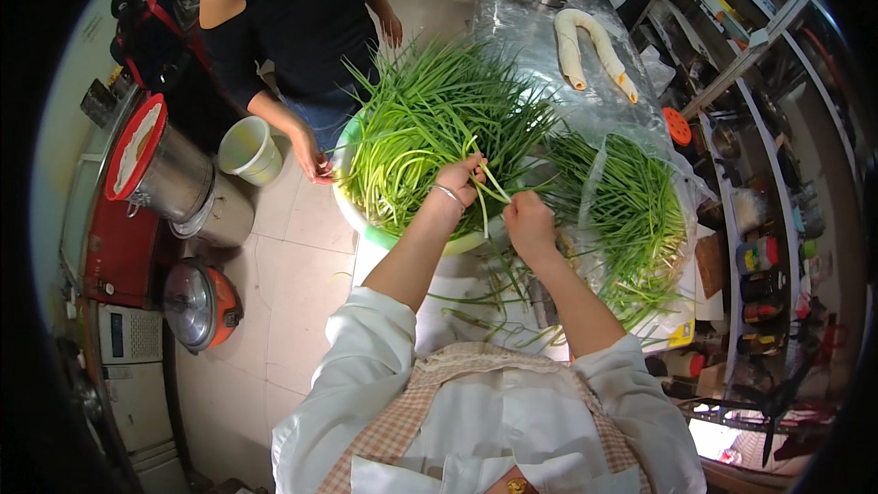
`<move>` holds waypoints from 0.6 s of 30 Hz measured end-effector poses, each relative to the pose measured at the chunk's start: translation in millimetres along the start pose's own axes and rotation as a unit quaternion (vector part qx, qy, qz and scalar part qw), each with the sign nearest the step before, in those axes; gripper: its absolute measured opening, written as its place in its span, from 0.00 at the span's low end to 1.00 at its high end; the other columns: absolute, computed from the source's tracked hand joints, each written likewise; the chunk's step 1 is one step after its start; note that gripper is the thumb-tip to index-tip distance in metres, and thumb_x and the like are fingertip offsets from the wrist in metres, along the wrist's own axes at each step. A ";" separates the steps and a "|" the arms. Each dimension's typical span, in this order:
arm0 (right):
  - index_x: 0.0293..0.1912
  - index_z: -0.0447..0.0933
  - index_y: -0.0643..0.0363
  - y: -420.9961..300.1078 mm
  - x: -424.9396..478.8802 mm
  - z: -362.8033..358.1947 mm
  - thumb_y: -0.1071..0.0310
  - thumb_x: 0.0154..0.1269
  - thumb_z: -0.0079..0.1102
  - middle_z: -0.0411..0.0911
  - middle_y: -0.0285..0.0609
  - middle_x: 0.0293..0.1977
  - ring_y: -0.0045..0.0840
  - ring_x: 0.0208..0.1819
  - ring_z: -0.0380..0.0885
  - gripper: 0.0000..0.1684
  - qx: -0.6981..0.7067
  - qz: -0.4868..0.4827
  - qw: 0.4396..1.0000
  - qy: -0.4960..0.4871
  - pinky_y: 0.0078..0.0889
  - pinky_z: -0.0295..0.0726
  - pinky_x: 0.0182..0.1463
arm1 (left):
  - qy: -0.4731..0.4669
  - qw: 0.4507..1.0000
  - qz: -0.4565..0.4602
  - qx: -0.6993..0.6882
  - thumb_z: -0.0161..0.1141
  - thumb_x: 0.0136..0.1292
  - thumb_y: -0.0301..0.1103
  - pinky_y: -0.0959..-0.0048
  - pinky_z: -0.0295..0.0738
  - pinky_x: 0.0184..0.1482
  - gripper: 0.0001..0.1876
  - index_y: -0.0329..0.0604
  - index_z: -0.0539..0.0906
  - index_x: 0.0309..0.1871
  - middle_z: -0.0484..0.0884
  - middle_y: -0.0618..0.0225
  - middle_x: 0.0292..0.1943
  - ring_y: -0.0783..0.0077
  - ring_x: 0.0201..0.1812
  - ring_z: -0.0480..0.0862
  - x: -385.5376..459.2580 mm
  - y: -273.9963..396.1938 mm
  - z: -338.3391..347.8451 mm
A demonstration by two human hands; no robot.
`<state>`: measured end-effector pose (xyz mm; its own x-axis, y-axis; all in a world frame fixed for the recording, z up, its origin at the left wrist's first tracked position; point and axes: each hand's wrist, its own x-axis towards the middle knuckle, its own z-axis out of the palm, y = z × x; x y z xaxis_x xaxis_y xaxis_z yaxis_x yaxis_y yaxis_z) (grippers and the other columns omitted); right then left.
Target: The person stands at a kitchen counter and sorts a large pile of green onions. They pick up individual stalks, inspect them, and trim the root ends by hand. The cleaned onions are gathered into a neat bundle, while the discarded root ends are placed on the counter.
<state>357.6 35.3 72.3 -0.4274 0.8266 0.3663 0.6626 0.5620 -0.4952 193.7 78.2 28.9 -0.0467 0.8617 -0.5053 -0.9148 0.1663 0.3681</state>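
Note:
A large heap of garlic chives or similar green stalks fills a pale green and white basin. Above its near edge, my left hand grips a few pale stalks, a bracelet at the wrist. My right hand is closed on the lower end of the same stalks, just to the right. A second pile of green stalks lies on and partly under clear plastic at the right. Loose stalks and trimmings are scattered on the white surface nearer my body.
A person in a black top stands beyond the basin, one hand by its left rim. Rolled dough lies on the metal table. A plastic bucket, steel pots and an orange rice cooker stand left; shelves line the right.

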 end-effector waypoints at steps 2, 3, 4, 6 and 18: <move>0.32 0.72 0.66 9.6 0.1 0.1 0.70 0.58 0.51 0.71 0.47 0.27 0.35 0.25 0.71 0.07 0.064 0.068 0.996 -0.007 0.38 0.71 0.28 | 0.024 0.999 0.038 0.005 0.50 0.62 0.27 0.82 0.66 0.18 0.06 0.33 0.72 0.38 0.74 0.63 0.27 0.77 0.19 0.67 0.2 -4.8 2.3; 0.34 0.73 0.66 13.8 1.4 -2.9 0.70 0.59 0.51 0.72 0.46 0.27 0.33 0.24 0.72 0.08 0.128 0.140 0.981 -0.042 0.37 0.71 0.27 | 0.020 0.999 0.032 0.010 0.50 0.62 0.27 0.81 0.67 0.19 0.06 0.33 0.72 0.38 0.74 0.63 0.26 0.76 0.20 0.68 0.8 -2.0 1.7; 0.36 0.73 0.66 19.0 1.2 -6.6 0.70 0.59 0.51 0.73 0.46 0.28 0.31 0.24 0.72 0.09 0.190 0.209 0.956 -0.078 0.36 0.71 0.27 | 0.017 0.999 0.026 0.013 0.51 0.62 0.27 0.81 0.68 0.20 0.06 0.33 0.72 0.38 0.74 0.63 0.26 0.75 0.21 0.69 1.0 2.3 0.3; 0.39 0.74 0.65 47.9 -13.5 -7.1 0.70 0.60 0.51 0.74 0.45 0.27 0.27 0.25 0.72 0.10 0.193 0.231 0.950 -0.084 0.34 0.71 0.28 | 0.048 0.997 0.054 0.040 0.52 0.61 0.27 0.76 0.71 0.26 0.06 0.33 0.72 0.36 0.74 0.62 0.25 0.70 0.24 0.73 -3.1 15.8 5.0; 0.56 0.62 0.61 4.4 -58.7 30.2 0.72 0.57 0.51 0.70 0.57 0.43 0.41 0.42 0.73 0.25 -0.080 0.039 0.977 -0.195 0.40 0.74 0.42 | -0.237 0.884 -0.039 0.402 0.52 0.55 0.19 0.79 0.70 0.20 0.08 0.36 0.70 0.39 0.78 0.58 0.27 0.74 0.22 0.76 -72.5 112.9 86.3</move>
<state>367.0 -9.8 24.9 -0.5529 0.8332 -0.0110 0.7768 0.5106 -0.3685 128.4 75.8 174.5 0.3514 0.9046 -0.2413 -0.3185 0.3578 0.8778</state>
